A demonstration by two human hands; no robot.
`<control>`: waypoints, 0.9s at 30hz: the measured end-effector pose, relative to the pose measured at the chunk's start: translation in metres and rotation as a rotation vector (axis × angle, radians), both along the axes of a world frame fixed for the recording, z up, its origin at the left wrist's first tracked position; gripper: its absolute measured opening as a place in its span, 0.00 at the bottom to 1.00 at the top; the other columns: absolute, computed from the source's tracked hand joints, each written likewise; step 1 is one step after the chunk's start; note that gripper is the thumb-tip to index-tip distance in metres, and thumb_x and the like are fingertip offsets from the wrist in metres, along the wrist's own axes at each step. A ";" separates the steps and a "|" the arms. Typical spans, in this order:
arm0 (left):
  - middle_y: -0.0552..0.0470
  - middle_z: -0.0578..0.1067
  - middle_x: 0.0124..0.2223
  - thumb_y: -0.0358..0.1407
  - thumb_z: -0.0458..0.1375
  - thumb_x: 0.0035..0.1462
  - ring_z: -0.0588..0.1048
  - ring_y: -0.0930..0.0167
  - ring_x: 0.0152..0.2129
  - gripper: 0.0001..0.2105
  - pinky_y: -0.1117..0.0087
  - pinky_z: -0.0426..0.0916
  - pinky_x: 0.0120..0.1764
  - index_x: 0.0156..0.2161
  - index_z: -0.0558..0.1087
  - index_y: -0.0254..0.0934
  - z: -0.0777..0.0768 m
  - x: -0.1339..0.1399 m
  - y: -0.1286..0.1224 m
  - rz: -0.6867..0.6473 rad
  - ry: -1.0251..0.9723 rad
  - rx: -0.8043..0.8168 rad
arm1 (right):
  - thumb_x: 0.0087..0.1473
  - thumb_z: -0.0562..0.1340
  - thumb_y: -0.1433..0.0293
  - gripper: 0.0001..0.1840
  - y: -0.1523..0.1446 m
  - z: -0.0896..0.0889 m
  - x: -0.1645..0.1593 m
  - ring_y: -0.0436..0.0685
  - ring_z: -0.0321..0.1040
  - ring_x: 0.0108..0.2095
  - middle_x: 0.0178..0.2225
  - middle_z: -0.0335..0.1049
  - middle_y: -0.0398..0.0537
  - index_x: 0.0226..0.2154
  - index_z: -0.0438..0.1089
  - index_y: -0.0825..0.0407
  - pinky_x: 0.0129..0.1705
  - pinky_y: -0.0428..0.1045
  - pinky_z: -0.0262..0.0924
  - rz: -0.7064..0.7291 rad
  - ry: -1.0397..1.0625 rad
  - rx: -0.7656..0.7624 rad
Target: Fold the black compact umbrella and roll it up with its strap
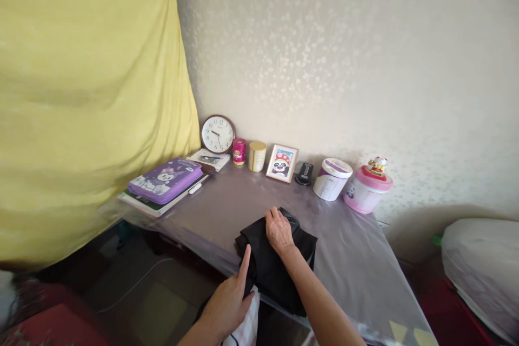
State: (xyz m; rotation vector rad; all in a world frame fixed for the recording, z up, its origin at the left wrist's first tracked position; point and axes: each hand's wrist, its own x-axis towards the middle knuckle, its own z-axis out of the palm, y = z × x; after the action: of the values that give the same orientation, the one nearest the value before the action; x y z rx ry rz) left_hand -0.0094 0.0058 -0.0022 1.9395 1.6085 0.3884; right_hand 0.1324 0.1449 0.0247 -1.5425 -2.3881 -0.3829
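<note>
A folded black cloth (270, 265), smooth and slightly shiny, lies at the front edge of the table and partly hangs over it. My right hand (279, 231) is on its far part, with the fingers curled down and closed on the fabric. At the cloth's left edge is my left hand (231, 300), index finger stretched out along it and thumb apart. The other fingers of that hand are mostly hidden. What kind of item the black cloth is, I cannot tell.
Along the wall stand a clock (218, 134), a pink can (239, 151), a yellow tin (257, 156), a framed panda picture (281, 162), a black device (304, 173), a purple-white tub (332, 179) and a pink tub (366, 189). A purple case (166, 179) lies left, by a yellow curtain (89, 92).
</note>
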 end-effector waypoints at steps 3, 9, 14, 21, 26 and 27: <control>0.47 0.74 0.45 0.35 0.47 0.57 0.73 0.66 0.39 0.36 0.72 0.62 0.39 0.63 0.28 0.43 0.001 0.001 -0.002 -0.064 0.037 0.052 | 0.57 0.49 0.78 0.11 0.001 -0.001 -0.001 0.56 0.62 0.36 0.37 0.63 0.52 0.35 0.65 0.53 0.35 0.49 0.59 -0.006 -0.017 -0.006; 0.47 0.73 0.40 0.36 0.43 0.60 0.74 0.64 0.35 0.28 0.68 0.64 0.37 0.62 0.37 0.52 0.000 0.001 -0.002 -0.134 0.212 0.088 | 0.57 0.50 0.76 0.10 0.001 -0.001 -0.003 0.56 0.63 0.36 0.37 0.64 0.52 0.33 0.67 0.53 0.34 0.49 0.59 -0.013 -0.053 -0.026; 0.48 0.73 0.38 0.36 0.43 0.60 0.73 0.66 0.35 0.28 0.70 0.64 0.37 0.63 0.36 0.50 0.000 0.000 -0.002 -0.121 0.191 0.081 | 0.58 0.51 0.75 0.10 0.003 0.001 -0.004 0.55 0.65 0.36 0.38 0.65 0.52 0.34 0.68 0.53 0.35 0.48 0.61 -0.019 -0.045 -0.041; 0.47 0.74 0.42 0.37 0.43 0.60 0.73 0.66 0.38 0.29 0.71 0.63 0.41 0.64 0.36 0.44 -0.009 -0.001 -0.001 -0.086 0.056 0.063 | 0.61 0.49 0.70 0.12 -0.029 0.011 0.009 0.51 0.67 0.39 0.45 0.65 0.50 0.39 0.66 0.51 0.40 0.45 0.62 0.198 0.226 0.023; 0.48 0.74 0.46 0.38 0.43 0.60 0.71 0.68 0.42 0.28 0.73 0.61 0.45 0.64 0.38 0.43 -0.019 0.000 -0.001 -0.071 0.004 0.067 | 0.60 0.51 0.71 0.11 -0.052 -0.001 0.032 0.54 0.64 0.45 0.42 0.70 0.48 0.39 0.68 0.50 0.51 0.53 0.56 0.414 0.282 0.022; 0.48 0.74 0.45 0.38 0.43 0.60 0.71 0.68 0.42 0.28 0.73 0.61 0.45 0.64 0.38 0.43 -0.019 0.000 -0.001 -0.066 0.010 0.062 | 0.59 0.51 0.71 0.11 -0.048 -0.005 0.037 0.55 0.63 0.47 0.44 0.70 0.48 0.40 0.68 0.50 0.53 0.55 0.54 0.414 0.281 0.030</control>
State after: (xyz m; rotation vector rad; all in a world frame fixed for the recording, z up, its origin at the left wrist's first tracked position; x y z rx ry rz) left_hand -0.0094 0.0048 -0.0214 2.0384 1.5514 0.4068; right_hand 0.1697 0.0970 0.0198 -0.9735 -2.3773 -0.1025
